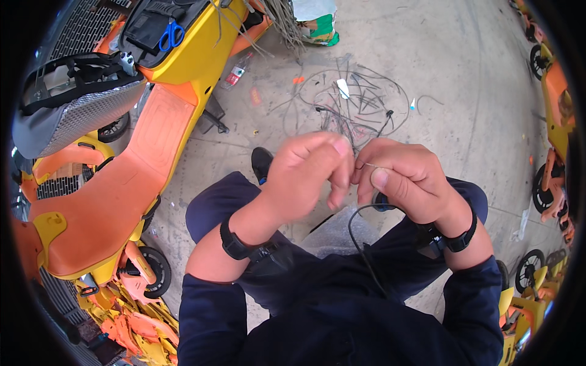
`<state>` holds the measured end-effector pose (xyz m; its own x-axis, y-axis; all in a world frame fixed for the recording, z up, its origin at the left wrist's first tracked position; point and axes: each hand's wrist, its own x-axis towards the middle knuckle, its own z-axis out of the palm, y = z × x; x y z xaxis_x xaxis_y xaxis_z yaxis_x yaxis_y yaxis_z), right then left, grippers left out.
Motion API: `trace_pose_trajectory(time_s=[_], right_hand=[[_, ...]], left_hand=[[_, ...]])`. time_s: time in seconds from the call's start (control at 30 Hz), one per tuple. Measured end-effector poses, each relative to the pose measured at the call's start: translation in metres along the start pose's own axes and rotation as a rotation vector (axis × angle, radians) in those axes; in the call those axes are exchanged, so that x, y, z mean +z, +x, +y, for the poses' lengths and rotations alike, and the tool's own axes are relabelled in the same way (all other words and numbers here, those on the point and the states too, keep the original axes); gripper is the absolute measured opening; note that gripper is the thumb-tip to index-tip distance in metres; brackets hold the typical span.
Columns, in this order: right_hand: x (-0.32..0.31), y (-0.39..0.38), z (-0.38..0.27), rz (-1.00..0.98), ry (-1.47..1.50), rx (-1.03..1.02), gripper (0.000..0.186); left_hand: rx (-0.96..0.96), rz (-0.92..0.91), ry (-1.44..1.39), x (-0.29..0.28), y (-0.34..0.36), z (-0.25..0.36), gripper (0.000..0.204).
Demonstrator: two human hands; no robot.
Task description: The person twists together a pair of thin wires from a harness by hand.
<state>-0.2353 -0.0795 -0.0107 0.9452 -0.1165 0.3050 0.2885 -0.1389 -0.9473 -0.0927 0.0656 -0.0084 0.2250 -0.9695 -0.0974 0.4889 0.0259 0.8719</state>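
Note:
My right hand (pixel 406 180) is closed, its thumb pressed on the curled index finger. A thin black cable (pixel 365 244) runs from this hand and loops down over my lap. A fine pale wire end shows at the right thumb and index finger. Close beside it, my left hand (pixel 308 174) is closed, thumb against the index finger. Whatever is between the left fingers is hidden or too small to make out. On the floor beyond both hands lies a loose pile of dark cables (pixel 366 100).
At left stands a yellow and orange scooter body (pixel 146 140); blue-handled scissors (pixel 171 35) lie on its top. A silver-lined bag (pixel 85 107) sits beside it. A plastic bottle (pixel 237 73) lies on the floor. Bubble wrap (pixel 342 235) is between my legs. More scooters (pixel 552 122) line the right.

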Motion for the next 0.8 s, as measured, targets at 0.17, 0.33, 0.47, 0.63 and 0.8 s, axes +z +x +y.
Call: trace_pose_trajectory(time_s=[0.17, 0.33, 0.47, 0.63, 0.8], right_hand=[[0.001, -0.004, 0.003, 0.077, 0.092, 0.025, 0.024], [0.002, -0.008, -0.006, 0.139, 0.261, 0.293, 0.026], [-0.003, -0.008, -0.007, 0.107, 0.356, 0.369, 0.026], [-0.009, -0.003, -0.006, -0.037, 0.333, 0.356, 0.026], [-0.006, -0.004, 0.0, -0.03, 0.532, 0.344, 0.027]], left_hand=[[0.06, 0.038, 0.345, 0.0, 0.005, 0.008, 0.028], [0.065, 0.015, 0.397, 0.002, 0.001, 0.002, 0.03], [0.09, 0.01, 0.414, 0.0, 0.001, 0.001, 0.025], [0.276, 0.002, 0.735, -0.006, 0.003, 0.009, 0.017], [0.49, 0.014, 0.865, -0.005, 0.005, 0.008, 0.017]])
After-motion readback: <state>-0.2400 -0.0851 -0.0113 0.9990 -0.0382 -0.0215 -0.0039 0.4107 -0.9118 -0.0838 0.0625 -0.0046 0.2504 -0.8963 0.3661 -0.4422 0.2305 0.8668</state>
